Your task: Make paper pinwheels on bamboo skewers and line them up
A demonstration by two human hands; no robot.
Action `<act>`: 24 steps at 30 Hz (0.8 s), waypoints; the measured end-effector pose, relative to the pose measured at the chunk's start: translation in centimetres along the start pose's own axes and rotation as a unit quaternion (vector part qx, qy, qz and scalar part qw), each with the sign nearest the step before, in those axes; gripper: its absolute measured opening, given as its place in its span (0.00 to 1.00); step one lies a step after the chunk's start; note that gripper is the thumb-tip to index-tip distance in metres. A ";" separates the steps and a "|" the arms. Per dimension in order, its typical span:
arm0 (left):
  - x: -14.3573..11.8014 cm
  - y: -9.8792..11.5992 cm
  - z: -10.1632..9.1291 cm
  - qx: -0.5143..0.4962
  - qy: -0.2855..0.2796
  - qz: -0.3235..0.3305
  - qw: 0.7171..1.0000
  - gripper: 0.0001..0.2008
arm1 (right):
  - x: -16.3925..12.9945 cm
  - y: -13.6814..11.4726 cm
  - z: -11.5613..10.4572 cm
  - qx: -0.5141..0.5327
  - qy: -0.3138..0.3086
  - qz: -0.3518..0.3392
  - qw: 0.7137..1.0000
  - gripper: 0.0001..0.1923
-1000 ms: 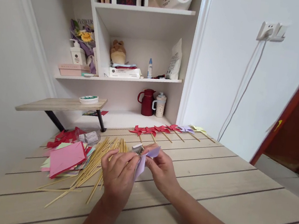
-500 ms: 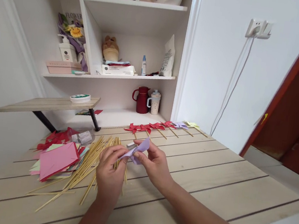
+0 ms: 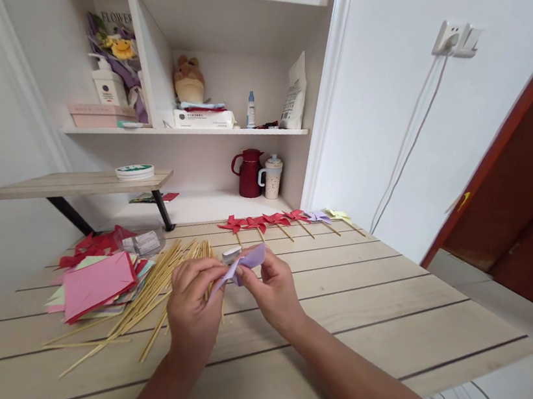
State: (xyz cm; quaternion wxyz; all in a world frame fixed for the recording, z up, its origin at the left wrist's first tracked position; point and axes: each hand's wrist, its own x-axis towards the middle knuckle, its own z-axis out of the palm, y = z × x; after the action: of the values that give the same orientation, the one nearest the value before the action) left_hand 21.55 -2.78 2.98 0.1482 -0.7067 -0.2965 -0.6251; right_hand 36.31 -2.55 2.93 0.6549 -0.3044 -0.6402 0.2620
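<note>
White walls, built-in shelves (image 3: 217, 129), plank table (image 3: 380, 306), red-brown door (image 3: 532, 195).

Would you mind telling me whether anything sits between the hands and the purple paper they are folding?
Nothing visible does. The left hand and the right hand both pinch the purple paper directly, above the table. The bamboo sticks lie beneath and to the left, apart from the grip.

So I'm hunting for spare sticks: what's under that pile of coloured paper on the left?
Bamboo sticks lie beside the paper pile, some ends slipping under its right edge. Red paper shows beneath. Anything further under is covered.
</note>
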 end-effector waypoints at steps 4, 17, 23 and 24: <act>0.1 0.2 -0.2 0.045 -0.005 0.058 0.997 0.08 | 0.1 -0.3 -0.1 -0.010 0.002 -0.010 1.000 0.01; 0.6 1.0 -1.5 0.091 -0.008 0.139 0.986 0.09 | 0.2 -0.6 -1.6 -0.046 -0.019 -0.152 0.987 0.08; 0.4 1.0 -1.3 0.055 -0.003 0.088 0.995 0.09 | 0.3 -0.5 -1.6 -0.046 -0.027 -0.168 0.984 0.07; 0.4 1.1 -1.2 0.045 -0.001 0.075 0.996 0.09 | 0.3 -0.5 -1.5 -0.046 -0.025 -0.162 0.985 0.06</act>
State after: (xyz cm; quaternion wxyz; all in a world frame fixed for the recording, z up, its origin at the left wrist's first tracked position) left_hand 21.22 -4.23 3.77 0.2264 -0.7200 -0.2704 -0.5977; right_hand 37.83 -2.81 3.50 0.6575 -0.2199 -0.7087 0.1309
